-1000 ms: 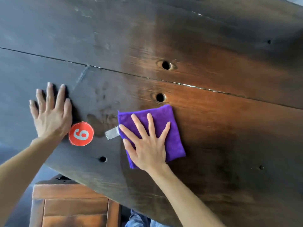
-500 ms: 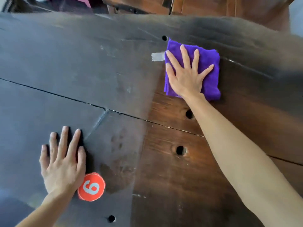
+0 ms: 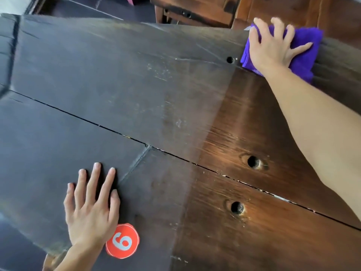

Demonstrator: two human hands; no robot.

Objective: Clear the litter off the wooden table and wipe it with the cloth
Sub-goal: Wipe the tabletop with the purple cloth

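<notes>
1. Dark wooden plank table (image 3: pixel 136 79), seen from above, fills the view; a thin seam runs across it from its left edge towards its near right corner, and several round holes sit in the reddish-brown right part.
2. Right hand (image 3: pixel 273 45) reaches to the table's far right corner, palm down and fingers spread, pressing flat on a folded purple microfibre cloth (image 3: pixel 306 55). It is not closed around the cloth; it pins it to the wood.
3. Part of the cloth appears to hang over the far edge, with the fingertips right at that edge.
4. Left hand (image 3: pixel 91 208) lies open and flat on the dark left part near the table's front edge, holding nothing, apparently as a brace.
5. Just beside that wrist, touching or nearly so, sits a round orange marker with a white "6" or "9" (image 3: pixel 122 243), close to the front edge.
6. No loose litter shows on the table, so the clearing looks done and the wiping is under way.
7. Risk: since the cloth is only pressed down, a further push outward could slide it off the far edge to the floor, where wooden furniture (image 3: pixel 195 10) stands beyond.
8. Risk: the long reach puts weight on the bracing hand; if it shifts, the wrist could knock the orange marker off the front edge.
9. Pale scuffs and dust-like streaks remain around the table's middle, so that stretch could be missed.
</notes>
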